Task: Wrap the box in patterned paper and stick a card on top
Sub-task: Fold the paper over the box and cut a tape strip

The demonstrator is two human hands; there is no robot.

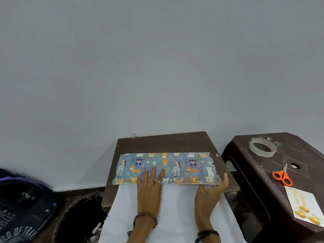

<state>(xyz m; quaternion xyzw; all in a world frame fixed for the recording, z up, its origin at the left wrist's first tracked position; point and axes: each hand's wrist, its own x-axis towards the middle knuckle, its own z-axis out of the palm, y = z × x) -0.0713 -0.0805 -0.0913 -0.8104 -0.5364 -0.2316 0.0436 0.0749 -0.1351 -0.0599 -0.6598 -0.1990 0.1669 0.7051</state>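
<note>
A: Patterned paper (164, 168), animal print on blue, is front and centre, and the left hand (149, 188) lies flat on it, fingers straight and spread, fingertips (154, 166) pressing onto the printed strip. There is a ring on one finger and a bead bracelet (144, 219) at the wrist.

B: And the right hand (210, 193)?

A: It sits at the paper's right end, thumb up along the edge and fingers loosely curved. A bit of clear tape (208, 185) seems to be under its fingertips, but whether it is pinching it cannot be told from here. A dark band circles that wrist.

B: Where is the paper lying?

A: The printed strip is folded over toward the person, across the white underside (175, 207) of the same sheet, which runs down to the bottom edge. All of it rests on a dark brown bench (163, 142) set against a pale wall. The box itself is not visible.

B: Moving outward?

A: To the right stands a dark plastic stool (259, 172), close beside the bench. On it are a roll of clear tape (262, 146) at the back, orange-handled scissors (282, 175) nearer, and the card (305, 207) with gold lettering at the front corner. Far left, a dark backpack (21, 204) with purple trim and a dark woven basket (78, 216).
</note>
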